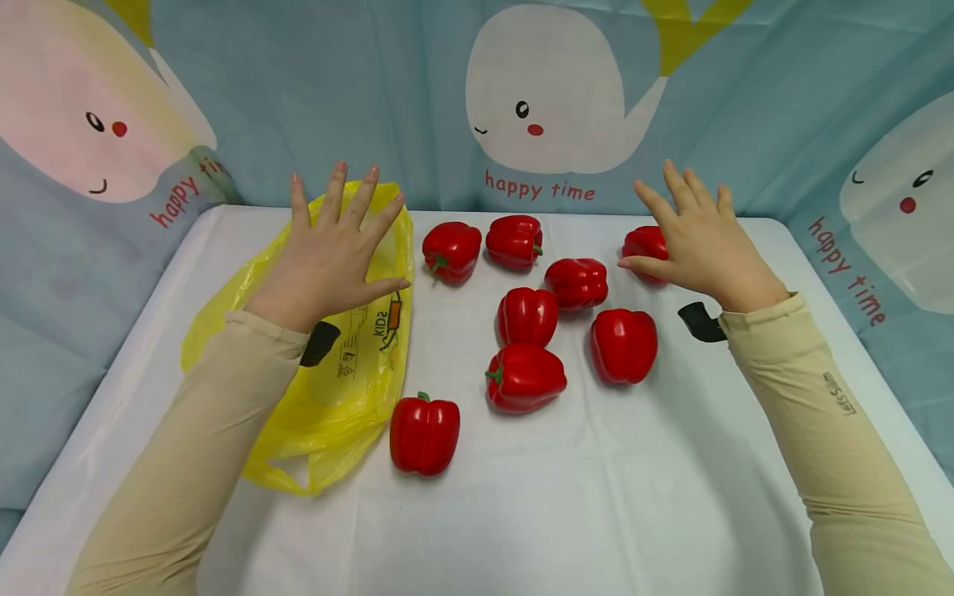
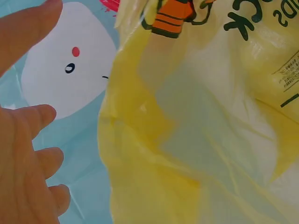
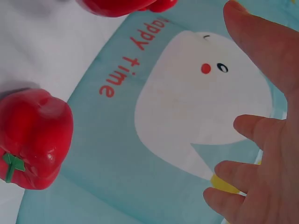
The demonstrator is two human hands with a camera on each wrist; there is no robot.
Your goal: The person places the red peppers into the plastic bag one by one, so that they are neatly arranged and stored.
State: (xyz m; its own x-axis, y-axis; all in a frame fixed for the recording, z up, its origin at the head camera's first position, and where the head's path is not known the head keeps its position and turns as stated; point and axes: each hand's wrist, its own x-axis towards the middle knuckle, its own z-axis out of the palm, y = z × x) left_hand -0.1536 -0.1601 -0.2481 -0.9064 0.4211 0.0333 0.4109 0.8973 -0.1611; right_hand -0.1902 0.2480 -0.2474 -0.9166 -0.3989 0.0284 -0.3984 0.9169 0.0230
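My left hand [image 1: 328, 261] is spread over a yellow plastic bag [image 1: 358, 414], fingers straight and holding nothing. The bag has dark print and an orange figure, and it fills most of the left wrist view. On the right, my right hand [image 1: 701, 236] is spread out too, its thumb overlapping a red bell pepper [image 1: 644, 242] at the back right. That pepper, with its green stem, shows at the left of the right wrist view. Several more red bell peppers lie on the table, among them one [image 1: 425, 436] beside the bag and one [image 1: 525, 378] in the middle.
The white table [image 1: 537, 513] runs up to a blue curtain [image 1: 358, 108] printed with whales on the back and sides. More peppers [image 1: 450, 251] stand near the back edge. A black strap piece [image 1: 702, 322] sticks out at the right sleeve.
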